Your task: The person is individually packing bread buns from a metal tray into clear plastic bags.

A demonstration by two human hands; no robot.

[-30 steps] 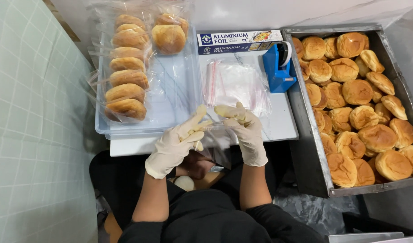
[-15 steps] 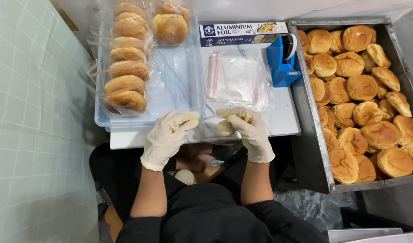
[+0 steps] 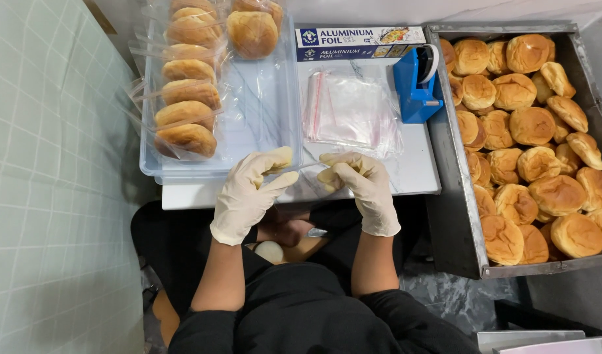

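At three o'clock sits your big metal tray of golden buns [image 3: 445, 164]; at eleven, the clear plastic tub [image 3: 261, 111] of bagged buns. Between them lies the stack of clear bags [image 3: 350, 111]. Your white-gloved left hand [image 3: 248, 193] and right hand [image 3: 360, 187] pinch, fingers curled, a thin clear plastic bag [image 3: 301, 169] stretched between them at centre.

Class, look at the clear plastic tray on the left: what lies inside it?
Inside the clear plastic tray lie bagged buns, a row along its left side and more at the top. Its right part is bare. Whether anything lies beneath the buns is hidden.
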